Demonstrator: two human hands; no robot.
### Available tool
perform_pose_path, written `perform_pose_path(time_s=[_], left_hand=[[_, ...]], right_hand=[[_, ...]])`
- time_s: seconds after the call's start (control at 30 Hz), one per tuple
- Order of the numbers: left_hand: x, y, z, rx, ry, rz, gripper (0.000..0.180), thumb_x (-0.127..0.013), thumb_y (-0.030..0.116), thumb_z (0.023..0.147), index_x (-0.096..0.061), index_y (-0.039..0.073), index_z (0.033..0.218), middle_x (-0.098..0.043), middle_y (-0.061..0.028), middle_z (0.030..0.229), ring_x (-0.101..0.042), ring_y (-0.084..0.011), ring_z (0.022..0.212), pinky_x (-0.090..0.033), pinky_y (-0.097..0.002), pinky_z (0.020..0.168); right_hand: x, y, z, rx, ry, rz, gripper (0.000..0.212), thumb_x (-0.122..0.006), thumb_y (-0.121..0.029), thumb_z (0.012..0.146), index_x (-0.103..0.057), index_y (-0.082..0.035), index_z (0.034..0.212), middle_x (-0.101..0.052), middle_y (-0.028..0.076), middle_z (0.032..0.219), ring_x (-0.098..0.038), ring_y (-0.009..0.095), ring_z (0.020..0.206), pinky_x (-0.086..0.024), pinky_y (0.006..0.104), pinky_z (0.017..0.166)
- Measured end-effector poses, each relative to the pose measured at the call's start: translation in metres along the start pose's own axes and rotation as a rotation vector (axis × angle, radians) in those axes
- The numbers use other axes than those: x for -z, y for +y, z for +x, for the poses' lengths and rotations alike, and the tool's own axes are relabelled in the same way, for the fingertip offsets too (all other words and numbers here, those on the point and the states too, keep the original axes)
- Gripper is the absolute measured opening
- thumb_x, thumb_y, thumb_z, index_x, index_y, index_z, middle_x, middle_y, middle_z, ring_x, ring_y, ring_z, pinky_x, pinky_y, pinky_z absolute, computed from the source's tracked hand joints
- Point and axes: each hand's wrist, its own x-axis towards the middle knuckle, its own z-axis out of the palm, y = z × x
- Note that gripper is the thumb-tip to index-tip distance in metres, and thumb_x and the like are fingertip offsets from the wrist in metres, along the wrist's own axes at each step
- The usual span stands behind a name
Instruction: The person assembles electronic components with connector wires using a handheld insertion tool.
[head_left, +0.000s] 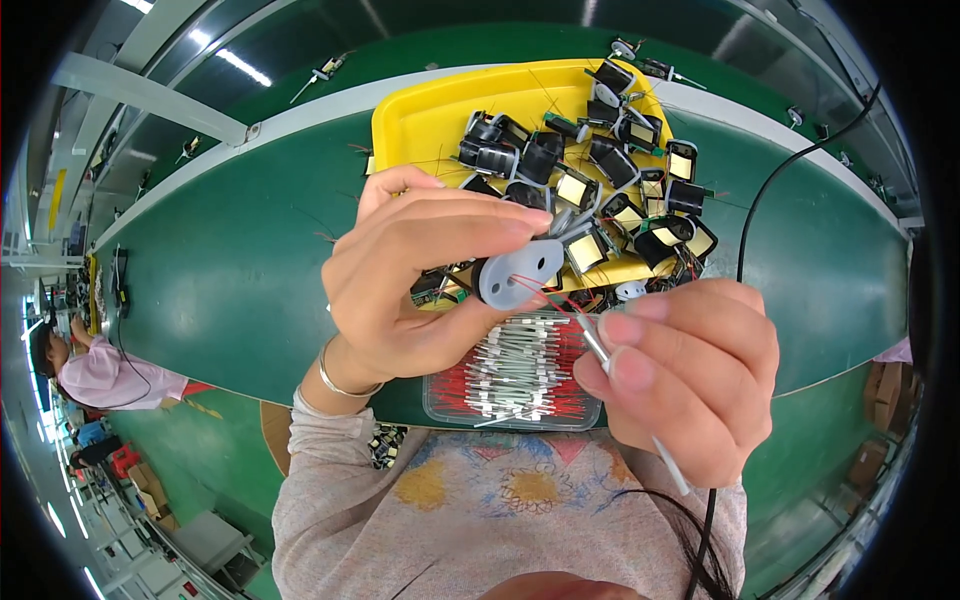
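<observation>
My left hand (410, 260) is closed on a grey oval plastic cap (522, 276) with several holes, pinched between thumb and fingers. Thin red wires (545, 290) come out of the cap's face toward the right. Between thumb and fingertips, my right hand (695, 370) grips a thin silver-white rod (592, 336). One end of the rod meets the red wires; the other pokes out below the palm. Under both hands sits a clear plastic box (432, 411) holding many slim white pieces with red leads (522, 366).
Beyond my hands a yellow tray (425, 105) holds many black units (541, 157) with grey caps and wires. The green tabletop (235, 240) spreads around. A black cable (765, 185) runs down the right side. Another person (115, 370) sits far left.
</observation>
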Motion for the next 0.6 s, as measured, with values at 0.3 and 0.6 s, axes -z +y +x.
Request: perform_pose_path(time_s=[0.3,0.6], left_hand=[[0.0,0.0,0.0,-0.04,-0.007,0.063,0.033,-0.075,0.007,0.061,-0.061,0.006,0.09,-0.068,-0.0052,0.087,-0.064,-0.0157,0.076,-0.038,-0.0273,0.072],[0.004,0.005,0.003,-0.122,-0.07,0.251,0.034,-0.074,0.009,0.056,-0.064,0.005,0.089,-0.067,-0.0051,0.086,-0.063,-0.0165,0.075,-0.039,-0.0271,0.068]], right_hand=[[-0.004,-0.004,-0.002,0.018,0.041,-0.028,0.032,-0.072,-0.009,0.067,-0.056,-0.003,0.094,-0.062,0.008,0.08,-0.056,0.019,0.067,-0.042,0.0268,0.048],[-0.007,0.016,-0.001,-0.043,-0.042,0.133,0.023,-0.074,-0.003,0.059,-0.062,0.002,0.078,-0.062,0.011,0.077,-0.057,0.022,0.067,-0.045,0.0296,0.054]])
